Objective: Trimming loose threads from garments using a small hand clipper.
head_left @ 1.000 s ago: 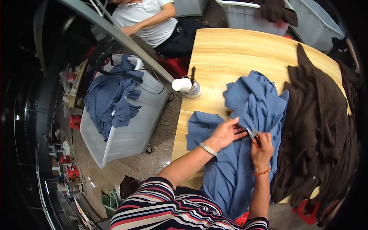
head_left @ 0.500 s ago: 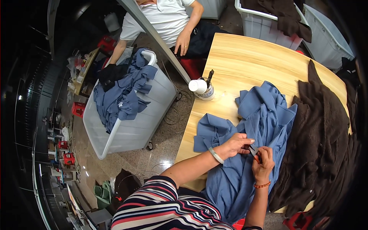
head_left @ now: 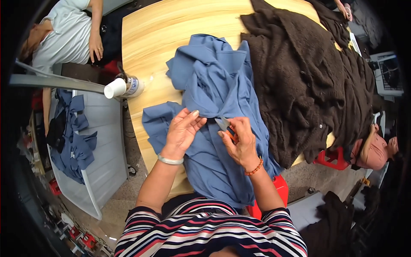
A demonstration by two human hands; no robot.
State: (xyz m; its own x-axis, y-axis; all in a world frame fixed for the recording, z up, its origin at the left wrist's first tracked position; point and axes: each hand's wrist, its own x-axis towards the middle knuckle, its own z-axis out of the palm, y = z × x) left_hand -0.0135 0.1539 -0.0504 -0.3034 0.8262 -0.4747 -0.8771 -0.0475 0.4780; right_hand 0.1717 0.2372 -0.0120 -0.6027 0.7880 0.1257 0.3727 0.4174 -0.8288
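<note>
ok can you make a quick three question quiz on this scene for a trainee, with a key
1. Which hand holds the snips?
2. True or false: the brown cloth lies to the right of the blue cloth.
3. Fill in: around the wrist of the left hand is a pale ____.

Key
1. The right hand.
2. True.
3. Bangle.

Brightly lit tabletop (head_left: 171, 25), dark corners, fisheye-bent edges
</note>
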